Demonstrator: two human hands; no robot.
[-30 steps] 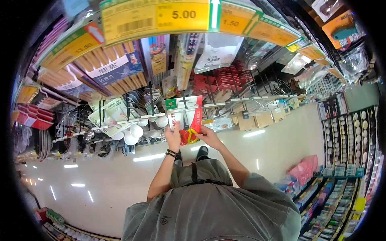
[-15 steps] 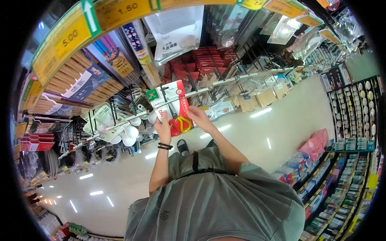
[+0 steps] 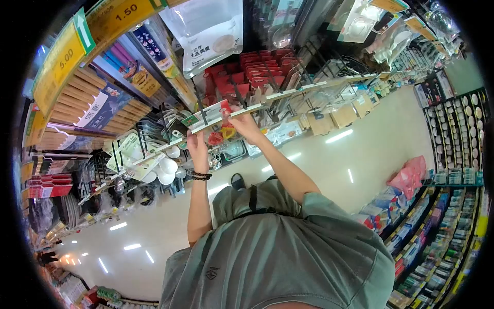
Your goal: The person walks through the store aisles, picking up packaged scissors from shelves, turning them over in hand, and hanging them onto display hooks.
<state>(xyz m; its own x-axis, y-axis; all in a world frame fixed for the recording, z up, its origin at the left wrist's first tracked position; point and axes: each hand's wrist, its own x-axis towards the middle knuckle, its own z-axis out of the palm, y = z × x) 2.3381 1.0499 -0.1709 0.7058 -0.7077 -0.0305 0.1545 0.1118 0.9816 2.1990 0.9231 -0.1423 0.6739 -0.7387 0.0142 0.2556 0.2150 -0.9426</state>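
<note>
A red and white carded scissors pack is tilted at the hanging rail, among the black hooks. My left hand, below a dark beaded bracelet, is raised at the pack's lower left edge with its fingers bent; its fingertips are partly behind the rail. At the pack's right end, my right hand has its fingers closed on the red edge. Part of the pack's lower portion, with a red and yellow handle, shows behind the white price rail.
White spoons and green-carded cutlery hang to the left. Red packs hang beyond the rail. Chopstick bundles fill the upper left. Wooden boards hang at right. A pink bag rests by the right-hand shelves.
The scissors pack has moved up and away to the rail and tipped flatter. Both hands have risen with it. The view has shifted, and the left-hand grip looks looser.
</note>
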